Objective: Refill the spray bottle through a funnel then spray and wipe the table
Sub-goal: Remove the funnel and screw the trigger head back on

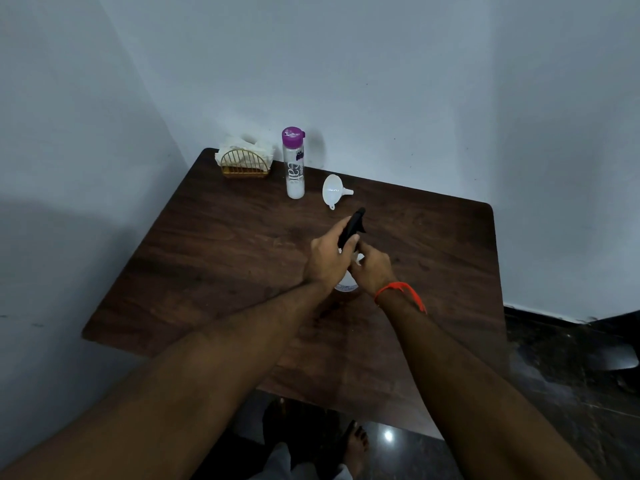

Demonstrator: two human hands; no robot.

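Black plastic marks the spray head [352,226] of the spray bottle [347,285], which stands near the middle of the dark wooden surface [214,258]. Its long axis runs nearly upright, tipped a little toward the far wall, and the nozzle points toward 1 o'clock. Only a pale sliver of the bottle's body shows between the two wrists.

Coming in from 7 o'clock, the left hand [328,261] has its fingers wrapped around the black head, clamped on it. From 5 o'clock the right hand [372,271] meets it, fingers curled at the neck just under the head; how firmly it grips cannot be told. An orange thread band [401,292] circles the right wrist. Both forearms stretch long and almost straight across the near edge.

At 12 o'clock from the hands, close by, a white funnel [334,190] lies on its side, spout toward 3 o'clock. Just beyond at 11 o'clock stands a clear bottle with a purple cap [293,164], upright. Farther toward 10 o'clock, in the corner, a gold wire holder [245,164] carries white napkins [249,147]. Nothing lies between the hands and the funnel.
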